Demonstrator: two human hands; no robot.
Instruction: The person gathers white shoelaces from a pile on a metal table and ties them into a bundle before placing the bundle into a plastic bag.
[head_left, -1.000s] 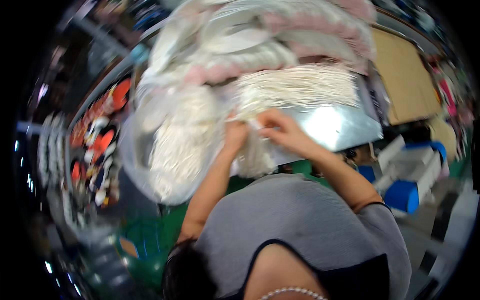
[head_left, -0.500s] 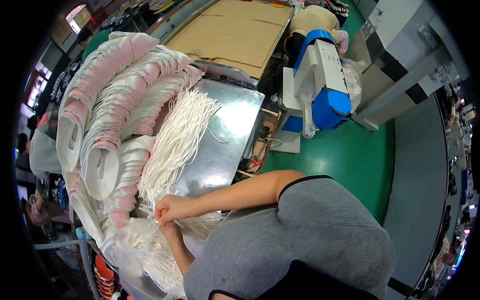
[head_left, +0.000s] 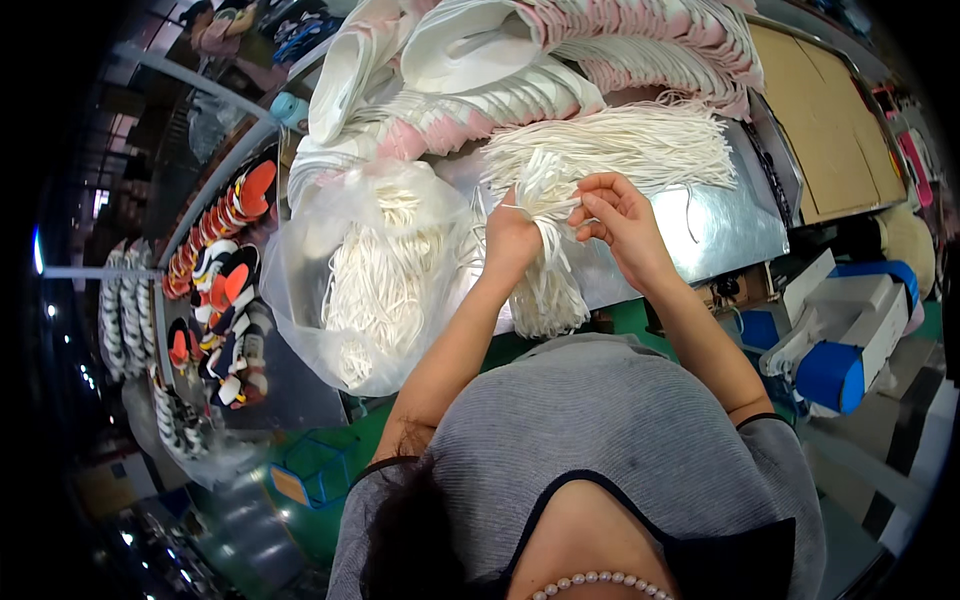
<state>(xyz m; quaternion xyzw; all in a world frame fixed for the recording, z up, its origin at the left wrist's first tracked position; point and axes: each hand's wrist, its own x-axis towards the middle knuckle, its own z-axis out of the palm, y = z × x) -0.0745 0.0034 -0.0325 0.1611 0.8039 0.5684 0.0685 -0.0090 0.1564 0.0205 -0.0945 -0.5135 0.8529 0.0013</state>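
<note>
My left hand is closed around a bundle of white shoelaces, whose looped lower ends hang toward my body. Against the bundle's right side, my right hand pinches a white strand with thumb and forefinger, its other fingers loosely curled. Beyond my hands, a loose heap of white shoelaces is spread over the shiny metal tabletop. To the left of my left hand sits a clear plastic bag filled with more white shoelaces.
Nested rows of white and pink shoe uppers line the table's far side. Brown cardboard covers a surface at the far right. A white and blue machine stands right of the table. Orange, black and white shoe parts fill a rack at left.
My view has turned left and my body now faces the table. My hands, close together before, are now slightly apart, with the shoelace bundle in plain sight.
</note>
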